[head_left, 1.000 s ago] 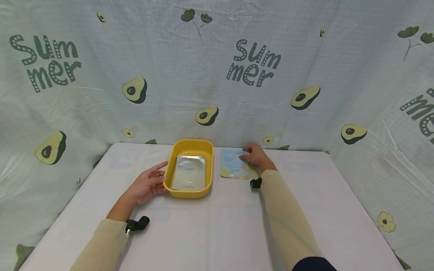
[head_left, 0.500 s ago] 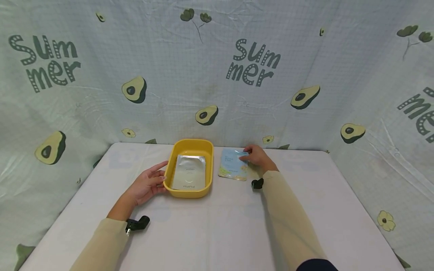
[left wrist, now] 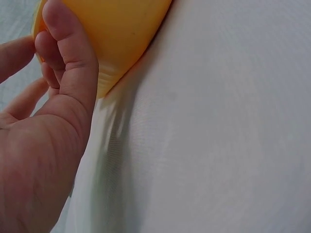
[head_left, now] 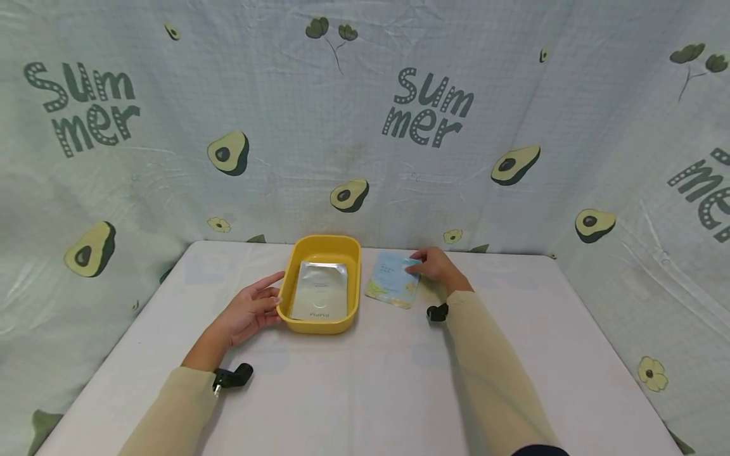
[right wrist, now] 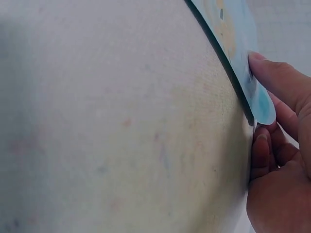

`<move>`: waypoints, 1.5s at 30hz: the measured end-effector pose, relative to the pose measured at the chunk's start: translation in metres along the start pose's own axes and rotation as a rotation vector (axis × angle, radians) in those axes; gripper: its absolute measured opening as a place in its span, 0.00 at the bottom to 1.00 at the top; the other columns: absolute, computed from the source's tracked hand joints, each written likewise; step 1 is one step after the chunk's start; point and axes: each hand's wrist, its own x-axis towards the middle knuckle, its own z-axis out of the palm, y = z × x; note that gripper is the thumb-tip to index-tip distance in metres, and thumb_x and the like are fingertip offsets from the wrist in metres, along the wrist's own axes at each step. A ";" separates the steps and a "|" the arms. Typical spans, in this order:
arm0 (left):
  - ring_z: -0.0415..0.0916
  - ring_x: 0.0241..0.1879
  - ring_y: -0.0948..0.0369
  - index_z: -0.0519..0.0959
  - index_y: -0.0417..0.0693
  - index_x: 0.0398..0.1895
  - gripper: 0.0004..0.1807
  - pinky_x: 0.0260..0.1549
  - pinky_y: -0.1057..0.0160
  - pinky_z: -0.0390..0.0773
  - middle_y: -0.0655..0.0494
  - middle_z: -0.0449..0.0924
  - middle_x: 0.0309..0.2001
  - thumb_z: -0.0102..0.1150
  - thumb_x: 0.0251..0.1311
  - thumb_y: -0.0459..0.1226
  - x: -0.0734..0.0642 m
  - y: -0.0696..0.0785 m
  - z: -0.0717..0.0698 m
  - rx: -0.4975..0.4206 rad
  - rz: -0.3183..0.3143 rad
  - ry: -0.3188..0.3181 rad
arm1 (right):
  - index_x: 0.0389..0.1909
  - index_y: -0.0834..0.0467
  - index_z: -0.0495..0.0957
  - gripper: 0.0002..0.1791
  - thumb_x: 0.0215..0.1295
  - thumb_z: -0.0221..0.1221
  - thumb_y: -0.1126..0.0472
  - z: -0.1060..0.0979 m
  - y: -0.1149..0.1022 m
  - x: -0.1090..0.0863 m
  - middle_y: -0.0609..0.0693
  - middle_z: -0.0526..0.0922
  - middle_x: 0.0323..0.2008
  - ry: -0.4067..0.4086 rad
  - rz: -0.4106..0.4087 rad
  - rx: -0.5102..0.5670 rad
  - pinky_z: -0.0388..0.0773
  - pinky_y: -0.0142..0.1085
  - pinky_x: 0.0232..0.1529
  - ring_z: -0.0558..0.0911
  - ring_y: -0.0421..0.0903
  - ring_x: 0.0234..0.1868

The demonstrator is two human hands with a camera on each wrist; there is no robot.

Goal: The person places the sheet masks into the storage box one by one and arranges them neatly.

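A yellow tray (head_left: 295, 324) stands left of centre on the table, and a silver sheet mask packet (head_left: 320, 294) lies inside it. My left hand (head_left: 251, 311) is at the tray's left side. In the left wrist view its thumb lies along the outer wall, with other fingertips at the rim. To the right of the tray, my right hand (head_left: 436, 269) pinches the right edge of a light blue sheet mask packet (head_left: 393, 278), thumb on top. The right wrist view shows the packet's near edge (right wrist: 233, 80) slightly raised over the cloth, other fingers tucked beneath.
A white cloth (head_left: 342, 392) covers the table. Right behind the tray and the blue packet rises a fabric backdrop (head_left: 365, 221) printed with avocados and lettering. It also closes off the left and right sides.
The blue packet has turned a little, its lower end swinging left and toward me. My right hand has shifted slightly right and nearer with it. The left hand and the tray stay put.
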 end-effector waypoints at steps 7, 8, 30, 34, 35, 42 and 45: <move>0.81 0.41 0.60 0.49 0.52 0.84 0.40 0.43 0.64 0.86 0.54 0.75 0.53 0.54 0.74 0.31 0.001 0.000 -0.001 -0.001 0.000 -0.005 | 0.57 0.60 0.80 0.24 0.64 0.69 0.52 0.000 -0.001 -0.004 0.56 0.81 0.55 -0.015 0.015 -0.006 0.75 0.45 0.59 0.76 0.52 0.51; 0.81 0.41 0.60 0.49 0.52 0.84 0.40 0.43 0.64 0.86 0.54 0.75 0.53 0.54 0.74 0.32 0.001 0.000 -0.001 0.000 0.002 -0.008 | 0.58 0.60 0.80 0.25 0.64 0.69 0.52 0.000 -0.001 -0.005 0.56 0.80 0.55 -0.017 0.013 -0.007 0.75 0.45 0.59 0.76 0.52 0.52; 0.82 0.42 0.60 0.49 0.52 0.84 0.41 0.44 0.64 0.87 0.54 0.75 0.54 0.55 0.73 0.32 0.001 0.000 -0.001 0.018 0.006 -0.009 | 0.64 0.59 0.76 0.27 0.67 0.67 0.54 0.004 -0.007 -0.026 0.58 0.75 0.60 0.054 0.016 0.214 0.80 0.36 0.45 0.78 0.51 0.47; 0.82 0.42 0.60 0.48 0.52 0.84 0.41 0.44 0.64 0.87 0.53 0.75 0.54 0.55 0.73 0.32 0.001 0.000 0.000 0.013 0.006 -0.012 | 0.63 0.60 0.76 0.27 0.65 0.69 0.56 0.007 -0.006 -0.030 0.58 0.75 0.60 0.089 0.006 0.245 0.81 0.35 0.41 0.79 0.50 0.44; 0.82 0.41 0.61 0.48 0.52 0.84 0.41 0.44 0.64 0.87 0.53 0.75 0.54 0.55 0.73 0.32 0.001 0.000 0.000 0.013 0.005 -0.013 | 0.62 0.60 0.76 0.27 0.65 0.69 0.56 0.008 -0.005 -0.030 0.59 0.75 0.59 0.096 0.005 0.254 0.81 0.35 0.41 0.79 0.50 0.43; 0.82 0.42 0.60 0.48 0.52 0.84 0.41 0.44 0.64 0.87 0.53 0.75 0.53 0.54 0.73 0.32 0.001 0.001 -0.001 0.017 0.003 -0.011 | 0.62 0.58 0.78 0.28 0.62 0.71 0.56 0.011 -0.003 -0.035 0.57 0.76 0.62 0.128 0.002 0.307 0.82 0.33 0.42 0.78 0.50 0.49; 0.81 0.41 0.61 0.48 0.50 0.84 0.41 0.43 0.64 0.87 0.54 0.75 0.52 0.54 0.73 0.31 0.000 0.002 -0.001 0.012 0.008 -0.016 | 0.63 0.57 0.79 0.28 0.62 0.72 0.56 0.013 0.000 -0.038 0.58 0.78 0.60 0.133 -0.020 0.325 0.82 0.35 0.42 0.80 0.52 0.49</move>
